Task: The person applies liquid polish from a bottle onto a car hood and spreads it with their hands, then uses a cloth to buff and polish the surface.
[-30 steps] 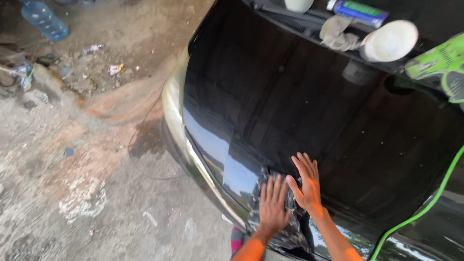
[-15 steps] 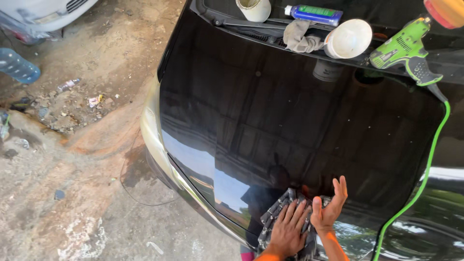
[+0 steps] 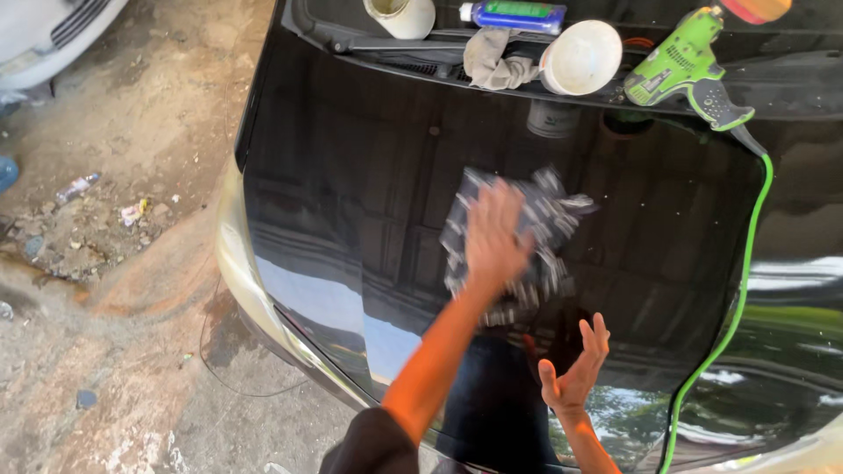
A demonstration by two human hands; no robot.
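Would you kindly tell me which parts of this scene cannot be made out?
Head view only:
- Left hand: motion-blurred; its grip on the dark patterned cloth is unclear.
- Orange-topped green power polisher: pad cut off by the top edge.
- White tape roll: top cut off.
- Right hand: seen edge-on, palm hidden.

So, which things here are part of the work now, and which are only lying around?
In use: left hand pressing the grey cloth on the black car hood; right hand above the hood.

Lying about: green polisher, white cup, blue bottle, tape roll, rag.
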